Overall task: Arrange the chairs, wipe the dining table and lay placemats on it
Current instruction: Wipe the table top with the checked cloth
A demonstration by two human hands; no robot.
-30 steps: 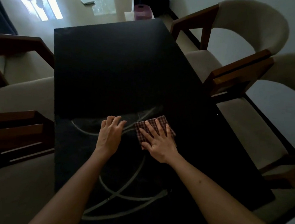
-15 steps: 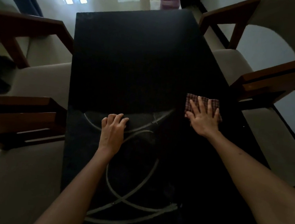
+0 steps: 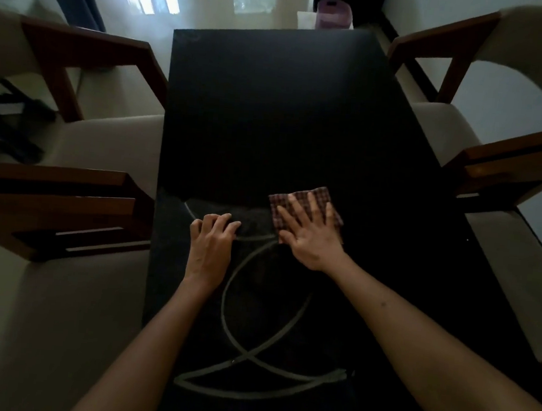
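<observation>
Beside the left hand again, right hand on cloth.

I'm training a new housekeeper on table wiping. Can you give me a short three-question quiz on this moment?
1. True or false: placemats already lie on the dining table.
2. Which hand presses the checked cloth flat?
A. left hand
B. right hand
C. both
3. Fill in: the left hand's fingertips rest on the ____, apart from the cloth.

Key:
1. False, none are in view.
2. B.
3. Table.
</observation>
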